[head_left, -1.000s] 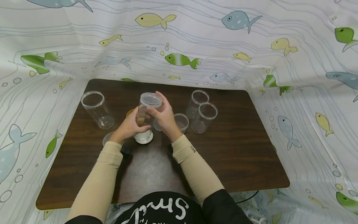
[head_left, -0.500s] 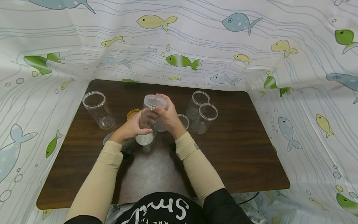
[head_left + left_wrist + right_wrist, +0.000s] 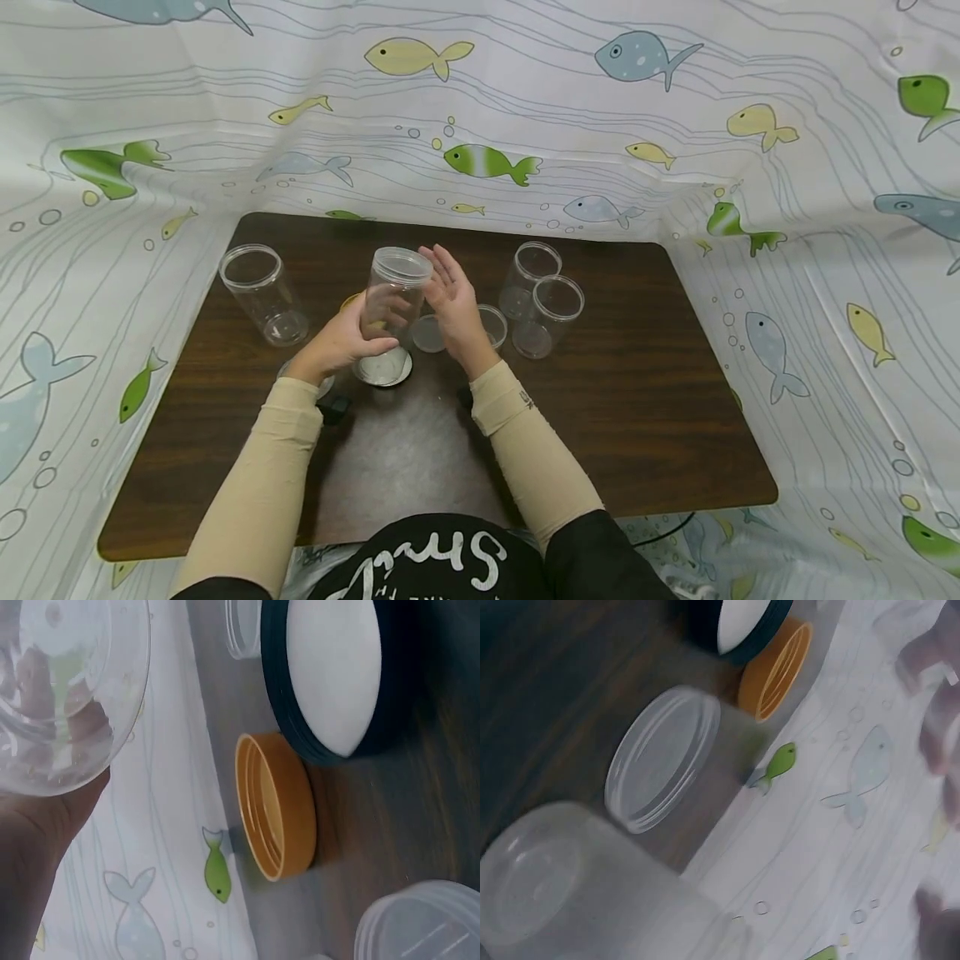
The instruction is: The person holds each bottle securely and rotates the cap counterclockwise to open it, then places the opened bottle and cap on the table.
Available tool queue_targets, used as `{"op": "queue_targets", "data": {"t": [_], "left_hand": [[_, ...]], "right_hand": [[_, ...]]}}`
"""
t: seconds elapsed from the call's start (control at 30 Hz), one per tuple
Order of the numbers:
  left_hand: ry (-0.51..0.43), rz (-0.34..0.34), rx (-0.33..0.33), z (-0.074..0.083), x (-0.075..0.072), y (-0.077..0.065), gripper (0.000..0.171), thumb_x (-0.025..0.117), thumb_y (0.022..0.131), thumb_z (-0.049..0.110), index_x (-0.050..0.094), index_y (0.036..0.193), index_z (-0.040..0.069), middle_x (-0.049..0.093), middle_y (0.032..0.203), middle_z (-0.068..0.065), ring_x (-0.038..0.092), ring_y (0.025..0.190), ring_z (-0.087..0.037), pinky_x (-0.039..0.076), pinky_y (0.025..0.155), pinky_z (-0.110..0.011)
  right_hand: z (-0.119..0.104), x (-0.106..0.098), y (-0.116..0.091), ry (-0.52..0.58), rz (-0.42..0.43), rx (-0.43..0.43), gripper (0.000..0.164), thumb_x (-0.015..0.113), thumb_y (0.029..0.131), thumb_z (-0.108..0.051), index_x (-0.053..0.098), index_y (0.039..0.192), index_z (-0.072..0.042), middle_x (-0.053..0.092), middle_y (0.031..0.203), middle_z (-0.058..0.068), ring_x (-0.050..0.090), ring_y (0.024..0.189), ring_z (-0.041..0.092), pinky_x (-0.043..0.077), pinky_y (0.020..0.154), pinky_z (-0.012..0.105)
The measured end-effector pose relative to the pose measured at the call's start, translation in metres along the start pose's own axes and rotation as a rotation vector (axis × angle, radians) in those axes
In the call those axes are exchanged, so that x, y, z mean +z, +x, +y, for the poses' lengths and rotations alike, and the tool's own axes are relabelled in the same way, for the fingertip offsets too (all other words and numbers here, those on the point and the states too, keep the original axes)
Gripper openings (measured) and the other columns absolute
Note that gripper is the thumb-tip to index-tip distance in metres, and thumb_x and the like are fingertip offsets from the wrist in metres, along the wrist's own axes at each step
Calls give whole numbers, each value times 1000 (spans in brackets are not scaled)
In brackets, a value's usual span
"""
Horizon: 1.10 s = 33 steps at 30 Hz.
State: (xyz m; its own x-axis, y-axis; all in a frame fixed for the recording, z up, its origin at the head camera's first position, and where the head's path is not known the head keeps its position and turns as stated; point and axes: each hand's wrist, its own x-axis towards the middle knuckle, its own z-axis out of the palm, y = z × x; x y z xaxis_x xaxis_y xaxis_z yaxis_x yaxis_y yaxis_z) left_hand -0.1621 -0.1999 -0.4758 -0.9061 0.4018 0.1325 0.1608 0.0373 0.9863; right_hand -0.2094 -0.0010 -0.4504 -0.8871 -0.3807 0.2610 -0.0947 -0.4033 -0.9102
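Observation:
My left hand [image 3: 330, 346] holds a clear plastic jar [image 3: 393, 302] upright above the table, its fingers showing through the wall. A translucent lid [image 3: 402, 264] sits on top of the jar. Beside that lid, my right hand [image 3: 457, 315] has its fingers extended; whether a fingertip touches the rim cannot be told. Below the jar lies a dark-rimmed lid with a white inside [image 3: 334, 682]. Next to it stands an orange lid [image 3: 289, 810], mostly hidden by my left hand in the head view. A loose clear lid [image 3: 429, 333] lies between my hands.
One lidless clear jar [image 3: 267, 296] stands at the table's left. Two more, a rear jar [image 3: 525, 283] and a front jar [image 3: 553, 315], stand to the right. Another clear round piece [image 3: 493, 325] is partly behind my right hand. A fish-patterned curtain [image 3: 480, 108] surrounds the brown table [image 3: 645, 400].
My right hand has let go of the lidded jar and its fingers have straightened. The left hand keeps its hold, and the jar has shifted slightly left and up.

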Motion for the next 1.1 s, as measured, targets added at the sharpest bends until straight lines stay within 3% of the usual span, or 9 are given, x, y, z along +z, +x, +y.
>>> {"op": "queue_targets", "data": {"t": [0.13,0.3,0.47,0.57,0.67,0.77,0.9,1.1], "left_hand": [[85,64,-20,-5,-2,0,81,73,88,-3,29,155,7,48,143,-21,53,124,-38,49,99,-51],[167,80,-51,-8,1,5,82,78,86,2,31,153,8,47,144,-22,53,125,-40,44,98,-64],[186,62,-85,-5,7,6,83,81,84,6,34,152,12,48,144,-15,54,125,-43,52,92,-55],[147,29,-59,-3,9,5,80,80,85,5,36,151,12,51,142,-15,53,124,-47,55,91,-48],[82,-14,-15,-1,11,4,77,78,85,-1,36,149,9,51,141,-20,53,121,-45,52,95,-49],[27,-58,15,3,13,3,77,75,85,-3,35,150,6,49,141,-26,55,120,-40,49,98,-56],[-42,-117,22,6,13,2,77,72,86,0,31,151,3,47,142,-29,53,123,-43,46,99,-61],[-131,-171,13,3,14,-1,80,70,88,-2,26,155,4,45,144,-25,49,127,-49,49,99,-53]], "right_hand": [[0,10,-9,-119,119,-61,122,77,74,-67,24,156,7,39,156,24,39,145,31,33,116,40],[-4,18,-13,-176,109,-26,111,74,80,-58,25,158,3,38,159,19,40,145,26,34,116,39],[-6,20,-11,-173,133,4,118,77,73,-64,27,157,2,47,152,16,55,130,21,47,104,33],[-6,20,-8,-145,123,22,123,80,68,-68,31,155,3,52,146,16,60,117,17,51,95,29],[-9,16,-4,-76,49,46,123,82,68,-67,31,155,3,51,147,20,59,116,15,50,95,28],[-13,9,0,25,-72,69,124,84,68,-65,29,156,3,45,150,26,56,121,16,46,100,30],[-16,0,8,140,-245,99,125,84,69,-63,25,158,3,36,153,33,52,127,20,40,107,34],[-12,-7,11,242,-377,145,131,86,71,-60,14,161,2,21,159,36,48,131,21,36,111,37]]}}
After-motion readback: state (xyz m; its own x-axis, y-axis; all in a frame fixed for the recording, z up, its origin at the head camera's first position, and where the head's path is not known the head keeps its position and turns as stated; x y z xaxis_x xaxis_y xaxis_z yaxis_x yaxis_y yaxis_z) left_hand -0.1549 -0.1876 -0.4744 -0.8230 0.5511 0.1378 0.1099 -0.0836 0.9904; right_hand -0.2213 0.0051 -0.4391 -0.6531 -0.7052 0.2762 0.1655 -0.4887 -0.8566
